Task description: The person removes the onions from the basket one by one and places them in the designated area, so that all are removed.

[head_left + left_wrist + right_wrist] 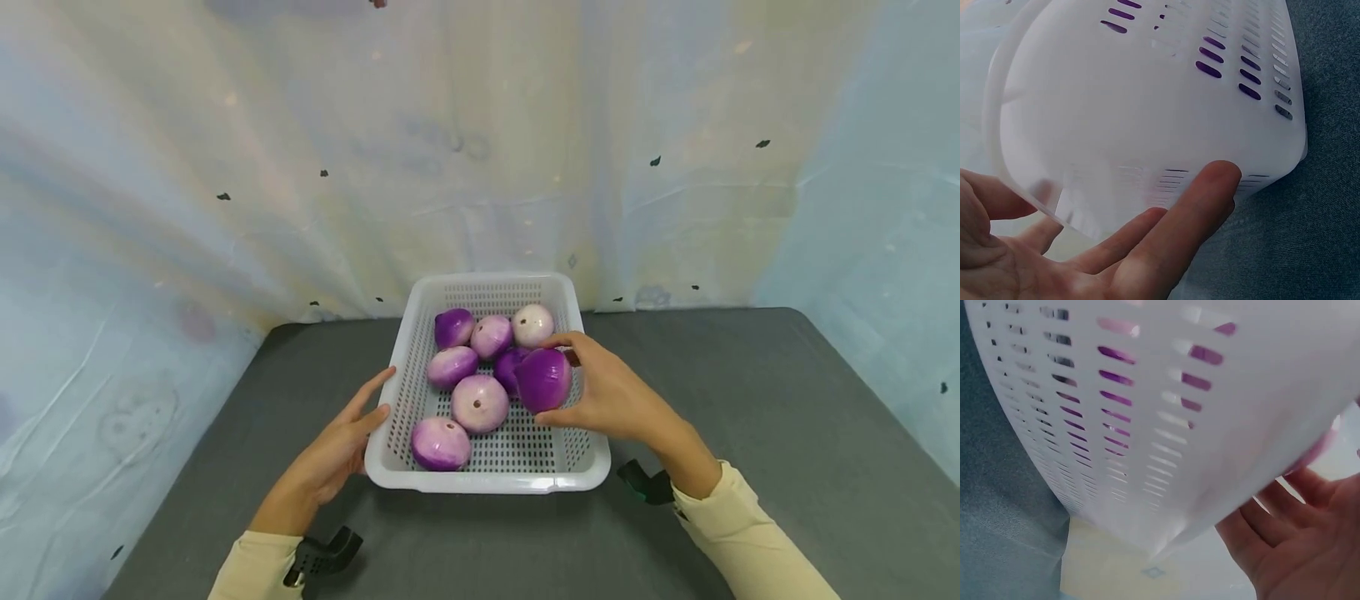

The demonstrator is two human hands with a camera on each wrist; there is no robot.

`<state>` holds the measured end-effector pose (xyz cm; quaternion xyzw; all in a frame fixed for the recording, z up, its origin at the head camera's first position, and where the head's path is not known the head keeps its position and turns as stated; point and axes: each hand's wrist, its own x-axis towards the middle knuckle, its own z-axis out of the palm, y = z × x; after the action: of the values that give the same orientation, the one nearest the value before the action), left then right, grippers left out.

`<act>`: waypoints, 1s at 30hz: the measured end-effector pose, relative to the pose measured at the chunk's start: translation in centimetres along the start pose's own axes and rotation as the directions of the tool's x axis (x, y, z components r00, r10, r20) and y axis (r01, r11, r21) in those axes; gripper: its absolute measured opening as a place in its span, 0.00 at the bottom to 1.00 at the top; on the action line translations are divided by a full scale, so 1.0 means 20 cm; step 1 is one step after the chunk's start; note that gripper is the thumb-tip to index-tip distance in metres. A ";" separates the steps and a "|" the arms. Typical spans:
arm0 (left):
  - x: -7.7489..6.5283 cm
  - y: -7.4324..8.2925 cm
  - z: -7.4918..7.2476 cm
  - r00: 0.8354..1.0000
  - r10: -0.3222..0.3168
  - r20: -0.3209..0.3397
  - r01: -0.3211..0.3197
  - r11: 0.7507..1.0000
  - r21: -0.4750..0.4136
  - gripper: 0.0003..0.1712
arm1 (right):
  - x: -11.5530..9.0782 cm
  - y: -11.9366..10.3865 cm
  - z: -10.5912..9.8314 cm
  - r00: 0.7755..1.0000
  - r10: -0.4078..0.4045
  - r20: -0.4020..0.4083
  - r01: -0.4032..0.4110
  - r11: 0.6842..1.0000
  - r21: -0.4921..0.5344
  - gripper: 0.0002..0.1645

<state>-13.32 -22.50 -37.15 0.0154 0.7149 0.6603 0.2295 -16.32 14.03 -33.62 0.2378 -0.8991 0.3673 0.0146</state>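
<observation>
Purple, glossy onion (543, 380) is pinched between thumb and fingers of the right hand (607, 392), at the right side of a white basket (480, 482) on the grey desk (712, 367). A second onion (507, 369) is partly hidden by it; clearance cannot be told. Six others (480, 403) are scattered left and beyond. Hands well apart; the left hand (341, 446) is laid against the left rim, fingers mostly straight, not clamped. Grip could be lost on the smooth, round skin; neighbours might be knocked rolling. If the rim were caught by the right wrist, the basket could be jolted, being only lightly steadied.
</observation>
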 end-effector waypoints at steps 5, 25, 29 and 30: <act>0.00 -0.01 0.00 1.000 -0.006 -0.001 0.006 1.000 -0.013 0.34 | -0.01 0.02 0.00 1.000 0.014 -0.023 -0.013 0.999 0.051 0.58; 0.01 0.00 -0.01 1.000 -0.018 -0.007 0.018 0.999 -0.038 0.35 | -0.01 0.09 -0.11 0.997 0.019 -0.076 -0.020 1.000 -0.019 0.54; 0.00 0.00 -0.01 1.000 -0.012 0.002 0.012 1.000 -0.028 0.35 | -0.02 0.13 -0.16 0.992 0.064 -0.108 -0.068 0.997 -0.039 0.55; 0.00 -0.01 -0.01 1.000 -0.008 0.007 0.008 1.000 -0.027 0.35 | -0.02 0.14 -0.17 0.990 0.077 -0.116 -0.082 0.996 -0.043 0.55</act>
<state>-13.39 -22.65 -37.26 0.0115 0.7052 0.6689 0.2347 -17.77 18.24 -32.98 0.1800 -0.9139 0.3593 0.0572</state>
